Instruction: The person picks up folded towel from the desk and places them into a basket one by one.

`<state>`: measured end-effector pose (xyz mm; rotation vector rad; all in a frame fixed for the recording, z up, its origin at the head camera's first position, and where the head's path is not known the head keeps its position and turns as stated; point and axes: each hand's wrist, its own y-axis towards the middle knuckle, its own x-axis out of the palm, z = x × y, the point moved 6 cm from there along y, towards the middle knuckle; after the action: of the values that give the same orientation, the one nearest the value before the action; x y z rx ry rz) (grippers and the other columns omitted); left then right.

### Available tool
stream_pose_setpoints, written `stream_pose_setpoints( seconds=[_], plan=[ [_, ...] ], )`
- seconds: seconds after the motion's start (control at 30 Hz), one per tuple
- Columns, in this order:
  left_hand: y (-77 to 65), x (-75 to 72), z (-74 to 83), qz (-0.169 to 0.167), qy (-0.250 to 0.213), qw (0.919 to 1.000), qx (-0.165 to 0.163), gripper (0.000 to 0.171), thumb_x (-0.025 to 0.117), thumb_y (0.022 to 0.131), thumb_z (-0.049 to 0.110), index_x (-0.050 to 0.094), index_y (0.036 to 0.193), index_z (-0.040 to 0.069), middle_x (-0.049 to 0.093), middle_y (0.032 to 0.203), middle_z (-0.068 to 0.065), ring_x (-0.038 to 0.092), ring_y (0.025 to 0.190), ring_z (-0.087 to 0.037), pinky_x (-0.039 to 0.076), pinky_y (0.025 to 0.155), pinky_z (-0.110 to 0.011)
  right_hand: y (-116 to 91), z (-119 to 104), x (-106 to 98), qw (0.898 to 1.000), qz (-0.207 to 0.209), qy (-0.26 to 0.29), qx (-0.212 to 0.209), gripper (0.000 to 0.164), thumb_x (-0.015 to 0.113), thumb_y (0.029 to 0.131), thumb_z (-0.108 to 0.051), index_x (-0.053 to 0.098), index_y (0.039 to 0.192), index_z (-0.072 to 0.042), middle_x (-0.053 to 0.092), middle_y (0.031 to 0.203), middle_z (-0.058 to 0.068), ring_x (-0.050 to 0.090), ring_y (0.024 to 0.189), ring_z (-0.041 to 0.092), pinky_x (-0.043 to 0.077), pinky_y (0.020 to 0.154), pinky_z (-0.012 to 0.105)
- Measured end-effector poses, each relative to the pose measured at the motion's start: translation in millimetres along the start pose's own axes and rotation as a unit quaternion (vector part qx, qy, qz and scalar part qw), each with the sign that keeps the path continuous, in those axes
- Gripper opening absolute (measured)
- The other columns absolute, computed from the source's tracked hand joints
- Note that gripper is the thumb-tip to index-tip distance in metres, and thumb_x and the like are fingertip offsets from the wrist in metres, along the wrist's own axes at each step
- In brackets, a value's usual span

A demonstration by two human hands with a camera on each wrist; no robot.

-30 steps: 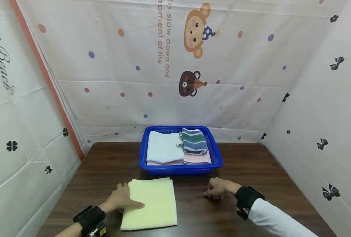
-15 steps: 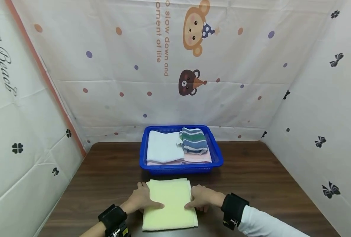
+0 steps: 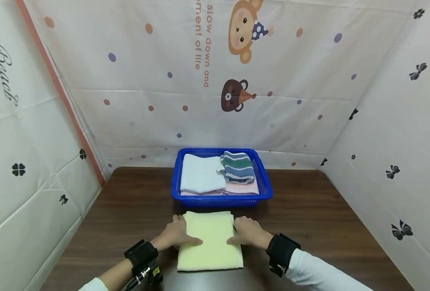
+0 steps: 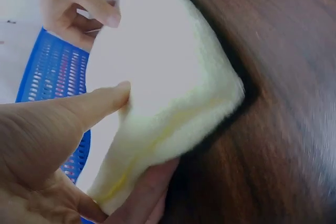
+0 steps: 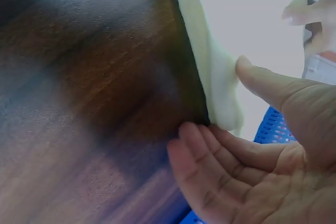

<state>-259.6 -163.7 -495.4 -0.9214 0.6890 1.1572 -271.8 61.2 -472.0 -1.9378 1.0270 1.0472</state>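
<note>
A folded pale yellow towel [image 3: 210, 250] is at the near middle of the table, in front of the blue basket. My left hand [image 3: 179, 234] grips its left side, thumb on top and fingers below, as the left wrist view of the towel [image 4: 157, 45] shows. On the opposite side, my right hand [image 3: 250, 233] holds the right edge. In the right wrist view the thumb of my right hand [image 5: 278, 140] presses the towel's top [image 5: 262, 19] while the fingers lie at and under its edge.
Behind the yellow towel stands a blue plastic basket [image 3: 222, 199]. In it lie a folded white towel [image 3: 201, 173], a striped green and blue towel [image 3: 238, 167] and pink cloth [image 3: 242, 188]. Printed fabric [image 3: 145, 72] hangs behind the wooden table [image 3: 309, 226] and on both sides.
The yellow towel has shifted to the right along with my left hand. My right hand, apart from it a second ago, has come left and taken hold of its right edge.
</note>
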Motion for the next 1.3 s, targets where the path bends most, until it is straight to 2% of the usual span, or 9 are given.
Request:
stream_pose_setpoints(
  seconds=[0.1,0.23,0.57,0.73,0.9,1.0,1.1,1.17,1.3],
  plan=[
    [-0.3,3.6,-3.0,-0.028,-0.110,0.9935,0.004,0.097,0.086,0.080,0.040,0.040,0.141,-0.020,0.051,0.129,-0.038,0.064,0.088,-0.035,0.061,0.069,-0.046,-4,2,3,1.000,0.002,-0.006,0.018,0.052,0.088,0.079,-0.028,0.041,0.065,-0.012,0.028,0.062,-0.003,0.028,0.055,0.012,0.021,0.053,0.027],
    [-6.2,3.3,-14.3,-0.032,-0.246,0.9685,-0.015,0.057,0.077,0.091,0.027,0.051,0.122,-0.012,0.058,0.104,-0.023,0.065,0.080,-0.024,0.062,0.061,-0.040,-8,5,8,0.999,0.013,0.003,0.029,0.053,0.086,0.081,-0.024,0.037,0.064,-0.013,0.025,0.061,-0.003,0.026,0.054,0.012,0.019,0.053,0.028],
    [-20.4,-2.0,-26.5,-0.043,-0.224,0.9736,-0.016,0.030,0.074,0.094,0.025,0.058,0.093,-0.001,0.062,0.081,-0.011,0.068,0.062,-0.016,0.060,0.058,-0.033,-4,18,13,0.990,-0.030,0.134,0.028,0.057,0.077,0.088,-0.014,0.031,0.055,-0.018,0.026,0.049,-0.008,0.032,0.043,0.007,0.028,0.046,0.020],
    [-22.5,3.0,-23.5,-0.053,-0.225,0.9726,0.018,0.029,0.073,0.095,0.023,0.056,0.091,-0.001,0.057,0.078,-0.009,0.067,0.062,-0.016,0.060,0.058,-0.032,-10,29,11,0.964,-0.076,0.241,0.077,0.051,0.075,0.090,-0.018,0.037,0.057,-0.017,0.028,0.054,-0.008,0.035,0.049,0.006,0.050,0.053,0.022],
    [-23.2,6.9,-23.5,-0.063,-0.243,0.9679,0.017,0.025,0.070,0.096,0.019,0.056,0.095,-0.003,0.057,0.081,-0.010,0.068,0.068,-0.017,0.061,0.063,-0.034,-15,38,18,0.915,-0.121,0.367,0.116,0.029,0.064,0.101,-0.023,0.067,0.086,0.001,0.065,0.082,0.005,0.065,0.073,0.012,0.063,0.073,0.034],
    [-22.0,9.3,-23.0,-0.078,-0.295,0.9521,-0.021,0.030,0.068,0.097,0.019,0.059,0.105,-0.008,0.062,0.094,-0.016,0.069,0.081,-0.019,0.062,0.073,-0.038,-14,41,25,0.870,-0.141,0.455,0.130,0.046,0.052,0.108,-0.023,0.057,0.127,0.019,0.068,0.116,0.020,0.074,0.095,0.022,0.062,0.083,0.035],
    [-20.0,10.2,-21.0,-0.092,-0.359,0.9270,-0.058,0.035,0.063,0.100,0.019,0.059,0.115,-0.012,0.064,0.108,-0.019,0.067,0.095,-0.021,0.061,0.085,-0.044,-10,41,29,0.837,-0.155,0.509,0.127,0.053,0.048,0.109,-0.020,0.042,0.140,0.023,0.065,0.127,0.025,0.074,0.104,0.025,0.061,0.087,0.030],
    [-17.4,9.8,-18.9,-0.100,-0.383,0.9166,-0.059,0.032,0.057,0.103,0.018,0.059,0.111,-0.013,0.063,0.109,-0.019,0.065,0.097,-0.021,0.059,0.089,-0.046,-8,41,30,0.832,-0.158,0.517,0.123,0.050,0.051,0.108,-0.018,0.047,0.139,0.020,0.069,0.123,0.022,0.074,0.103,0.022,0.061,0.087,0.029],
    [-9.4,8.0,-17.0,-0.123,-0.391,0.9113,-0.038,0.034,0.047,0.108,0.021,0.063,0.100,-0.007,0.066,0.099,-0.013,0.065,0.090,-0.018,0.059,0.089,-0.045,-5,40,27,0.858,-0.141,0.480,0.118,0.039,0.059,0.104,-0.024,0.066,0.124,0.009,0.075,0.107,0.006,0.073,0.094,0.013,0.061,0.087,0.033]
  ],
)
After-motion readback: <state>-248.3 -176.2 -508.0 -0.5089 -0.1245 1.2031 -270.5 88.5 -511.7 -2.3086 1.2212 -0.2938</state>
